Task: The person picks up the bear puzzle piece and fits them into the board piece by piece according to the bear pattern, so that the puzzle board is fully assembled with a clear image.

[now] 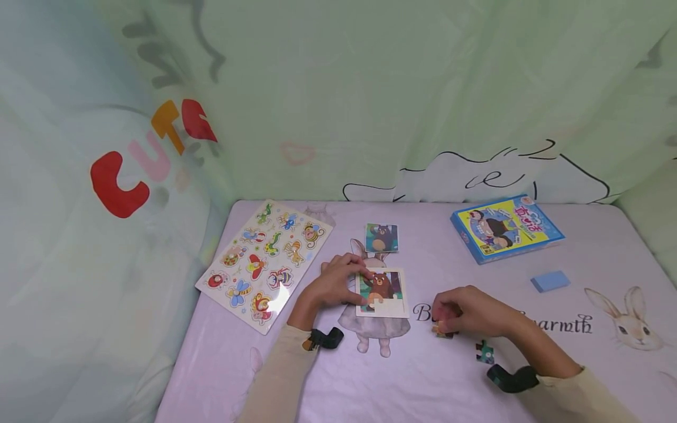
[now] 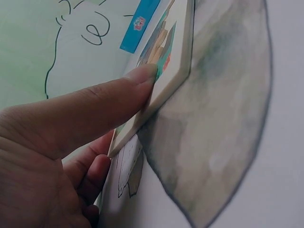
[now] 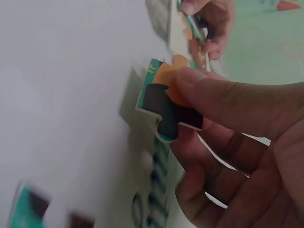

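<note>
A jigsaw puzzle board [image 1: 382,313] with a pale frame and a partly filled bear picture lies in the middle of the table. My left hand [image 1: 338,280] rests on its left side, the straight thumb [image 2: 114,95] on its face and other fingers by the edge. To the right of the board, my right hand [image 1: 471,311] pinches a puzzle piece [image 3: 161,95] coloured orange, dark brown and green between thumb and fingers. The piece is close above the table, partly covered by the fingers in the head view. Another puzzle piece [image 1: 485,352], green and dark, lies near the right wrist.
A bear picture card [image 1: 382,238] lies behind the board. At left is a large insect puzzle board [image 1: 264,264]. A blue and yellow box [image 1: 508,228] and a small blue block [image 1: 550,281] stand at right. Curtains [image 1: 338,100] close off the back.
</note>
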A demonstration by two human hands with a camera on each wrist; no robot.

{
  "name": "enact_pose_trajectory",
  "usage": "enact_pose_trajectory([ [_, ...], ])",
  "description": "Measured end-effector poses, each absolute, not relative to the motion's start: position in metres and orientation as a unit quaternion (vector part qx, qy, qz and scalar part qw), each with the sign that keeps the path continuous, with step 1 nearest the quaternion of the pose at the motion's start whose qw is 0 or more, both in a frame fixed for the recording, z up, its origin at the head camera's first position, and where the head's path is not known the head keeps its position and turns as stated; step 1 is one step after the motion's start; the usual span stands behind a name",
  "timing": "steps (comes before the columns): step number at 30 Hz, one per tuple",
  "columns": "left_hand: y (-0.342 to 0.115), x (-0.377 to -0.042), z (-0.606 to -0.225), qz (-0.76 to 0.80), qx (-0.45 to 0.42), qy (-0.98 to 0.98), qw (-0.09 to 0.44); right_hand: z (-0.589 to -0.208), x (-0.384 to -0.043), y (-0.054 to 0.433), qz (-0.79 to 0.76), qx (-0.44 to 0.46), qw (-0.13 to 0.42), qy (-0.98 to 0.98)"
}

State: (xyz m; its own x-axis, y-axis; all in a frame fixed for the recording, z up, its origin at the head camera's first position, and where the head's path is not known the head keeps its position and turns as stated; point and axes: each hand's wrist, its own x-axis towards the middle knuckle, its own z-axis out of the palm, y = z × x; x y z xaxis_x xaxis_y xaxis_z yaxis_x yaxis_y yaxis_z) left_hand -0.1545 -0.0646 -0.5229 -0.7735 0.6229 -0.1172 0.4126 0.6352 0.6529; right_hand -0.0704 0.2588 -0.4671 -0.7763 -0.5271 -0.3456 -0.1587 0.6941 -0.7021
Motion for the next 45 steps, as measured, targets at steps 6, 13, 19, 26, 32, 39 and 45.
enact_pose_trajectory([
  [6,-0.065,-0.154,-0.522,0.311,0.289,0.889,0.17,-0.463,-0.081,0.238,-0.368,-0.191,0.262,0.872],
  [13,-0.064,-0.155,-0.523,0.31,0.295,0.889,0.165,-0.47,-0.091,0.22,-0.412,-0.216,0.246,0.85],
  [19,-0.065,-0.155,-0.523,0.307,0.294,0.89,0.166,-0.474,-0.094,0.207,-0.409,-0.221,0.228,0.855],
  [26,-0.065,-0.155,-0.523,0.303,0.3,0.89,0.163,-0.484,-0.096,0.197,-0.398,-0.217,0.205,0.867],
  [32,-0.065,-0.155,-0.524,0.3,0.302,0.891,0.161,-0.488,-0.097,0.187,-0.385,-0.211,0.178,0.881],
  [39,-0.065,-0.155,-0.524,0.308,0.3,0.888,0.161,-0.488,-0.099,0.176,-0.378,-0.186,0.167,0.891],
  [45,-0.066,-0.155,-0.525,0.307,0.302,0.888,0.159,-0.49,-0.1,0.171,-0.373,-0.162,0.163,0.899],
])
